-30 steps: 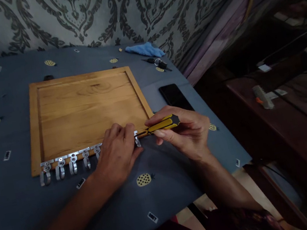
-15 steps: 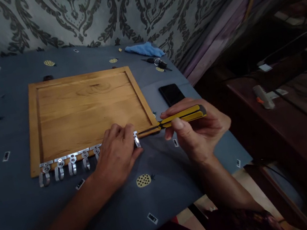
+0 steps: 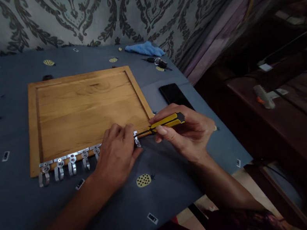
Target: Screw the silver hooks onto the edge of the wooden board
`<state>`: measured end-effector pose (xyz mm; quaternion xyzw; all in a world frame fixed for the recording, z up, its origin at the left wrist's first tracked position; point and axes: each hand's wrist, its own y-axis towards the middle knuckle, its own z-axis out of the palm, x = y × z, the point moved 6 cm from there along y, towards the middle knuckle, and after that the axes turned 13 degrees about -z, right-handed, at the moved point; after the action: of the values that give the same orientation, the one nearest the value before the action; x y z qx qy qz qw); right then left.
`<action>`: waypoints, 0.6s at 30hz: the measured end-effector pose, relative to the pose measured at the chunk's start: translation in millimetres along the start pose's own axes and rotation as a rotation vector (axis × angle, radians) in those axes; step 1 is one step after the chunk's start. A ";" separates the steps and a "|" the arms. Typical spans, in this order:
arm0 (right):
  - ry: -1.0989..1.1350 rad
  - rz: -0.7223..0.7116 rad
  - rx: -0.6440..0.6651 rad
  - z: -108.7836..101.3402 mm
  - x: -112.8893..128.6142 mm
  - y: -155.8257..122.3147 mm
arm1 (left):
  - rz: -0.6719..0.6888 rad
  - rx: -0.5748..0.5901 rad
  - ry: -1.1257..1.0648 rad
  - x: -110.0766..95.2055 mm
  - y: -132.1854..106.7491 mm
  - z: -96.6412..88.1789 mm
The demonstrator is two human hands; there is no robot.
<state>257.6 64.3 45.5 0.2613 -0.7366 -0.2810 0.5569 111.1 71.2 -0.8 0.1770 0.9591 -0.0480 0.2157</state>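
A framed wooden board (image 3: 90, 110) lies on the table, and a metal hook rail (image 3: 72, 158) with several hooks runs along its near edge. My left hand (image 3: 118, 149) is closed over the right part of that rail, fingers curled down against the board's edge; the part beneath it is hidden. In my right hand (image 3: 189, 132) is a yellow and black screwdriver (image 3: 166, 121), gripped by its handle. Its shaft points left along the board's near edge, with the tip close to the rail's end hook (image 3: 137, 139) by my left fingers. Whether the tip touches a screw, I cannot tell.
Right of the board lies a black phone (image 3: 176, 96). Farther back are keys (image 3: 159, 62) and a blue cloth (image 3: 144, 49). A patterned curtain (image 3: 73, 14) hangs behind the table (image 3: 165, 184). To the right, a brown desk (image 3: 260, 112) holds cables.
My right hand has moved left with the screwdriver, bringing its tip toward the end hook and uncovering more of the phone. My left hand and the board have stayed nearly still.
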 end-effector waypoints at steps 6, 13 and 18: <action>-0.013 -0.032 0.039 -0.4 0.8 0.0 | 0.003 -0.005 -0.015 -0.5 0.7 0.0; -0.032 -0.200 0.130 3.1 10.7 4.3 | -0.018 0.001 -0.033 1.0 0.6 0.3; -0.048 -0.250 0.174 5.4 14.3 5.9 | 0.021 -0.027 -0.011 0.4 -0.7 0.7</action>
<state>248.4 59.1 58.0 0.3913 -0.7329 -0.2894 0.4753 110.8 70.6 -1.6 0.1838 0.9565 -0.0337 0.2240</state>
